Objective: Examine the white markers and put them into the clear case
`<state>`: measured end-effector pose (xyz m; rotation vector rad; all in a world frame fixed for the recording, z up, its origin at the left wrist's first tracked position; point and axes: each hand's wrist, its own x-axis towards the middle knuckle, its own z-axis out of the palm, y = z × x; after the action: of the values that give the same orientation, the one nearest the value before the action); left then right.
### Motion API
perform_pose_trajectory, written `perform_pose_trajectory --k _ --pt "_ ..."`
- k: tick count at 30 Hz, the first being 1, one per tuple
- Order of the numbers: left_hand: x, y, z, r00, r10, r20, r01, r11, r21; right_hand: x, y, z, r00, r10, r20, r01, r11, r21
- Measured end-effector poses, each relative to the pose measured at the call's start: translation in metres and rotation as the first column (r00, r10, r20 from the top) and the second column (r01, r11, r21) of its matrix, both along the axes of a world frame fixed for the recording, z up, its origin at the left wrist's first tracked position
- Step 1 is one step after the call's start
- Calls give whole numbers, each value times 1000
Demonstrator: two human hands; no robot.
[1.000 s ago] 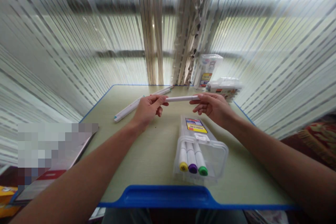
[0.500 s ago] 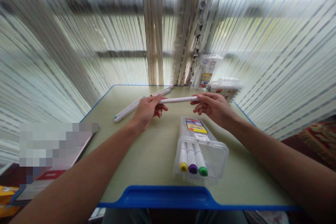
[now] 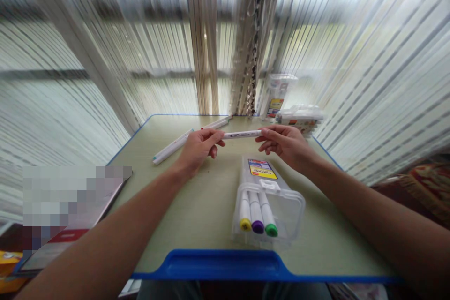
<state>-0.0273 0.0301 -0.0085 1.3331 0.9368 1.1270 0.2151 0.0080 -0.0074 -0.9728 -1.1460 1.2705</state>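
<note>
Holding one white marker (image 3: 242, 134) by its two ends, almost level, above the far half of the counter (image 3: 190, 215). Seems to be a step of handling and looking, to judge by the dark print (image 3: 235, 135) turned toward the eyes; too small for reading here. Pinching one end with thumb and forefinger of the left hand (image 3: 198, 148), and the opposite end with thumb and fingertips of the right hand (image 3: 285, 145). Cannot tell whether pressing there on a cap or on the barrel. For a next move, would call for a firm pinch at one end before freeing the other, so as not to drop the marker.

Reaching with the left forearm (image 3: 133, 215) and the right forearm (image 3: 369, 205) from the lower corners, forward and inward, toward each other. Narrow at the tips in both hands, with lower fingers curled loosely beneath. Showing mostly the backs of the hands. Note a clear case (image 3: 270, 185) nearer to the body, apart from both hands, with three colour-ended markers (image 3: 258, 211) inside, and loose markers (image 3: 172, 147) beyond the left hand.
</note>
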Motion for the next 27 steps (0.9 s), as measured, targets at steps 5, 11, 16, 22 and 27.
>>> perform_pose_trajectory --k 5,11,16,22,27 --pt "0 0 0 1000 -10 4 10 1000 3 0 -1 1 1000 8 -2 -8 1000 8" --pt "-1 0 -1 1000 -26 2 26 1000 11 0 -1 1 1000 7 27 -7 1000 23" --pt "0 -1 -1 998 -56 -6 56 998 34 1 -1 0 999 26 22 -27 999 33" --pt "0 -1 -2 997 -32 -71 39 995 92 0 -1 -1 999 34 28 -35 999 38" --pt "0 -1 -3 997 -37 -66 43 994 97 0 -1 -2 998 42 40 -43 998 44"
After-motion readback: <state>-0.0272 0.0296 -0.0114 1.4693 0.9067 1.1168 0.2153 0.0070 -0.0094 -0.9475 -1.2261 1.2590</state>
